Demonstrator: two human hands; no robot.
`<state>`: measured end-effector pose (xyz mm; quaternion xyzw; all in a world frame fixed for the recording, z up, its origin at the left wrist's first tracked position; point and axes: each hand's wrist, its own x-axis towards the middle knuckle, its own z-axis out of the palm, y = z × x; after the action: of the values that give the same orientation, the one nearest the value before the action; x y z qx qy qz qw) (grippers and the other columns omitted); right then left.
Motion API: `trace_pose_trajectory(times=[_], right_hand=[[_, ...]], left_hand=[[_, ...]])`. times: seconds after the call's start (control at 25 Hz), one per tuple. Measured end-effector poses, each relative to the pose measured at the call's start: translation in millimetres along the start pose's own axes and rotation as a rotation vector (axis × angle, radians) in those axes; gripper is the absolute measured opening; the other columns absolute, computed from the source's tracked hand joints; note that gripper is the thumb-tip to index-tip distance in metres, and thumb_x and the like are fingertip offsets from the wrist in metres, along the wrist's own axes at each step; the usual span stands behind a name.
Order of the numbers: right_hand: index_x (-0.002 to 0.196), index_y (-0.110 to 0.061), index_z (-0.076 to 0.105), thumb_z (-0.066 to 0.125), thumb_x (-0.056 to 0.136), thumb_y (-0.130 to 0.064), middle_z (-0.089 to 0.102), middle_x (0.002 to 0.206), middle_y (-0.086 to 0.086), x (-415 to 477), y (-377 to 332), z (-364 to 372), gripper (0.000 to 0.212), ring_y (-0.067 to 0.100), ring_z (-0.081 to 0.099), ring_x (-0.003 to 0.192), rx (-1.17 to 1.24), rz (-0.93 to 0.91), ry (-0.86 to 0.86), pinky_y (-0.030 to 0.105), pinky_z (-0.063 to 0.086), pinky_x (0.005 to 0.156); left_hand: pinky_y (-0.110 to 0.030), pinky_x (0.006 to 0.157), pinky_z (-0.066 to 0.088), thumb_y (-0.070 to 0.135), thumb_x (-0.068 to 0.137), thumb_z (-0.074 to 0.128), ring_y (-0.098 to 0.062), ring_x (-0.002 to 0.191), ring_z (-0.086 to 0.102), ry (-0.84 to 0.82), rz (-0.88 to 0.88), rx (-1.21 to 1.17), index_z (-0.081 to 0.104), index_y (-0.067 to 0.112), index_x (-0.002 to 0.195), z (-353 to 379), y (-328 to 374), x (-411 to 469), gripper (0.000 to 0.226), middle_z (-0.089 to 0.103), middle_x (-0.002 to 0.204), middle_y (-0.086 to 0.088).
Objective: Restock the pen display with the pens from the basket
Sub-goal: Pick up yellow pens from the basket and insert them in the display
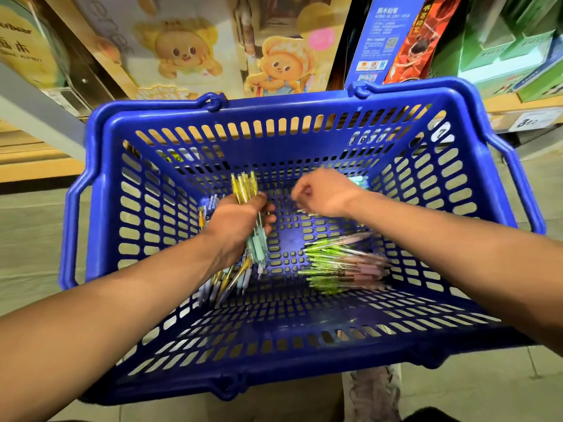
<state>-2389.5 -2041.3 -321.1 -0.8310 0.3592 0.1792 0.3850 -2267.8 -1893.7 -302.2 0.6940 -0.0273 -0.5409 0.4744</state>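
Note:
A blue plastic basket (189, 354) fills the view below me. Inside it, my left hand (236, 222) grips a bundle of yellow and mint pens (245, 190) that stick up past my fingers and hang below my palm. More pens lie under that hand on the basket floor (227, 283). My right hand (323, 194) hovers over the far middle of the basket floor with its fingers curled; motion blur hides whether it pinches anything. A pile of green and pink pens (344, 263) lies at the right of the floor.
Shelves stand beyond the basket, with cartoon bear packaging (182, 53) at the left, a blue and red box (396, 38) in the middle, and green boxes (511, 47) at the right. A price tag (528, 120) sits on the shelf edge. Tiled floor lies below.

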Motion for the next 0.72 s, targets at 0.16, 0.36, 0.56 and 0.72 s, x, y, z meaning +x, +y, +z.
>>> trace_pose_trajectory(times=[0.16,0.36,0.56,0.72], right_hand=[[0.119,-0.014,0.066,0.061,0.094,-0.004,0.062,0.118,0.009,2,43,10,0.027,0.03,0.067,0.098,-0.632,0.067,-0.049,0.036,0.057,0.076],[0.121,-0.012,0.065,0.059,0.092,0.002,0.06,0.117,0.008,5,53,23,0.033,0.029,0.063,0.105,-0.946,-0.082,-0.008,0.037,0.05,0.066],[0.102,-0.017,0.058,0.059,0.096,-0.01,0.067,0.097,0.007,7,58,5,0.009,0.03,0.066,0.081,-0.81,-0.09,0.037,0.037,0.056,0.068],[0.099,-0.029,0.065,0.078,0.087,-0.031,0.072,0.083,-0.012,1,25,7,0.018,0.006,0.07,0.075,-0.073,-0.08,0.101,0.029,0.057,0.073]], left_hand=[[-0.036,0.069,0.054,0.01,0.1,0.061,-0.021,0.072,0.062,-0.02,-0.034,0.0,0.05,0.008,0.097,-4,-3,0,0.011,0.066,0.085,-0.01],[-0.034,0.068,0.054,0.011,0.098,0.064,-0.018,0.068,0.062,-0.04,-0.041,0.013,0.045,0.0,0.105,-3,-3,1,0.022,0.064,0.085,-0.01],[-0.035,0.07,0.058,0.012,0.1,0.062,-0.022,0.074,0.068,-0.036,-0.032,-0.001,0.057,0.002,0.111,-4,-2,0,0.016,0.072,0.089,-0.011],[-0.054,0.092,0.058,0.014,0.101,0.061,-0.034,0.104,0.073,0.017,-0.012,-0.048,0.047,0.003,0.121,1,-1,-2,0.027,0.075,0.106,-0.017]])
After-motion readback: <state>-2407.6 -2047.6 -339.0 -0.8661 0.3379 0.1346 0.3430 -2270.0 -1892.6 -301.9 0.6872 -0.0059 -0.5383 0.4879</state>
